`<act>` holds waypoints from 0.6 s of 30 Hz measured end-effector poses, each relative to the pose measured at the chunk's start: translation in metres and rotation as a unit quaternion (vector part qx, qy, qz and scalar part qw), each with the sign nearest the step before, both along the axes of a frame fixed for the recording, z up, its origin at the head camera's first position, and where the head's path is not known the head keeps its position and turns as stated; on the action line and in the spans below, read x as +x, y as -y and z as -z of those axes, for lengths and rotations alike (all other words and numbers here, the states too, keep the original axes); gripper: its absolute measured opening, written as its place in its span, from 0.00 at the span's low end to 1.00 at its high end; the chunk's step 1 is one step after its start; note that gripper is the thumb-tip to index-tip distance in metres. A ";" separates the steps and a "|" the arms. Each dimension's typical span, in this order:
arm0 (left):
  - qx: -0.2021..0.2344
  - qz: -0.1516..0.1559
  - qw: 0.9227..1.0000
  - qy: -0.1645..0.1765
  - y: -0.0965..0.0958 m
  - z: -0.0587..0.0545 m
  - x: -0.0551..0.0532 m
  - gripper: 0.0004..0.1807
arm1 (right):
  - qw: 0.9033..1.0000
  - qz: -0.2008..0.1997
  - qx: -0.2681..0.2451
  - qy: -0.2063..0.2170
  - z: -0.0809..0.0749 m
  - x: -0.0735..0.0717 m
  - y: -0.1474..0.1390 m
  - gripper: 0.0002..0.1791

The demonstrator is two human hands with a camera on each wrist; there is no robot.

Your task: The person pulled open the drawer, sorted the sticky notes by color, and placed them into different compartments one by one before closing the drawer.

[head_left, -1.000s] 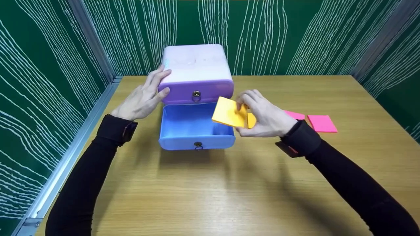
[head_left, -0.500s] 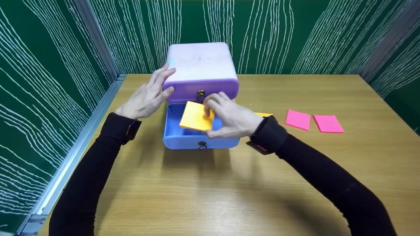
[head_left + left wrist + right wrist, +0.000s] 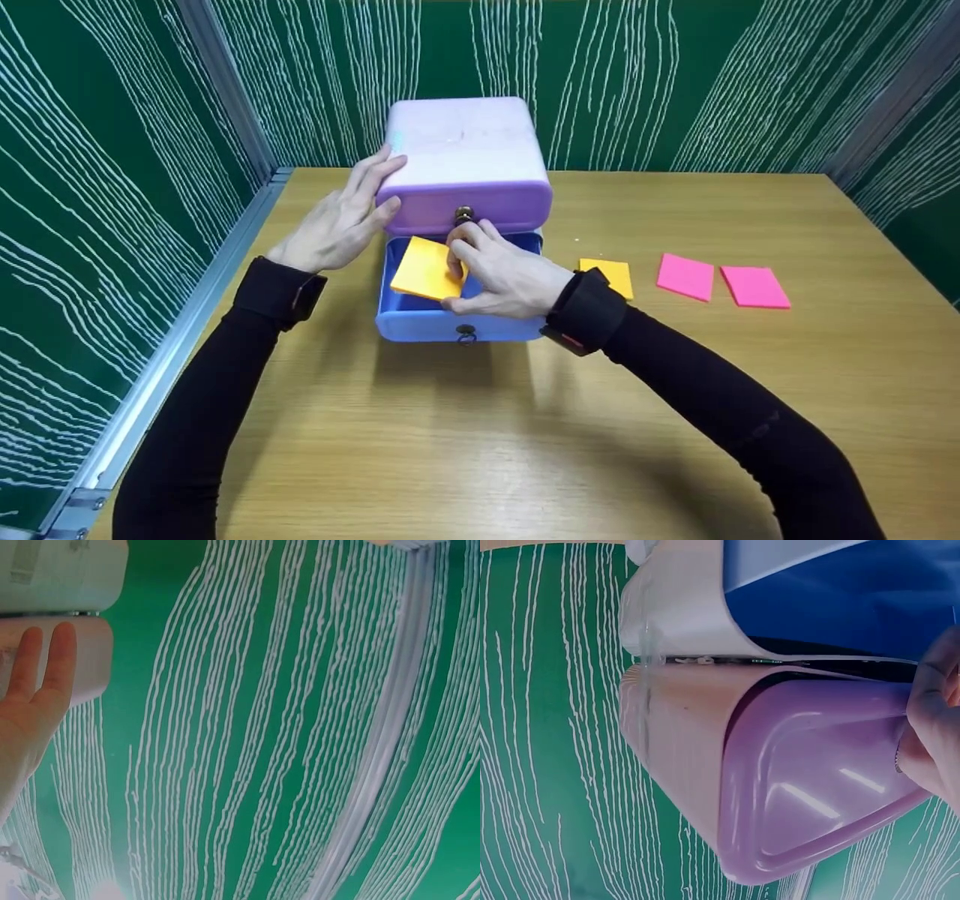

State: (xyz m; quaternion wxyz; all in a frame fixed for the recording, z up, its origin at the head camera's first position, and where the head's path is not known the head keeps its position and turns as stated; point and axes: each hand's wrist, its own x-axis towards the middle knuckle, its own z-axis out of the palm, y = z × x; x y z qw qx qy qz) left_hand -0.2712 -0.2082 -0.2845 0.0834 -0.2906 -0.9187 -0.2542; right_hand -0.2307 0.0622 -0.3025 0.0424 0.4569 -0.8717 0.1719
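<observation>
A two-tier drawer unit (image 3: 461, 139) stands toward the back of the table; its purple upper drawer (image 3: 420, 211) is closed. Below it, the blue lower drawer (image 3: 420, 328) is pulled out. My left hand (image 3: 330, 229) rests against the unit's left side, fingers extended; the left wrist view shows two fingers (image 3: 58, 664) along that side. Over the blue drawer, my right hand (image 3: 510, 277) pinches a yellow-orange sticky note pad (image 3: 424, 268) by its right edge, tilted. In the right wrist view the curled fingers (image 3: 930, 697) appear before the purple front; the pad is out of that view.
Another yellow-orange sticky note pad (image 3: 616, 279) lies on the table (image 3: 480, 450) right of the drawers. Two pink pads, one (image 3: 685, 277) beside the other (image 3: 755, 286), lie farther right. Green walls (image 3: 600, 82) with white lines and metal posts surround the table.
My right hand has carried the yellow-orange pad leftward from the drawer's right edge to over its inside. The left hand stays on the unit. The other pads have come into fuller view.
</observation>
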 end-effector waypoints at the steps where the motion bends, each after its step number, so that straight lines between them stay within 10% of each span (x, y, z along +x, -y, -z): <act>1: 0.000 0.000 1.000 0.000 0.000 0.000 0.000 0.40 | 1.000 0.000 0.001 0.003 0.000 0.000 0.000 0.24; 18: -0.005 0.003 1.000 -0.010 0.000 -0.001 0.000 0.39 | 0.997 0.011 -0.067 -0.031 0.002 0.004 -0.054 0.24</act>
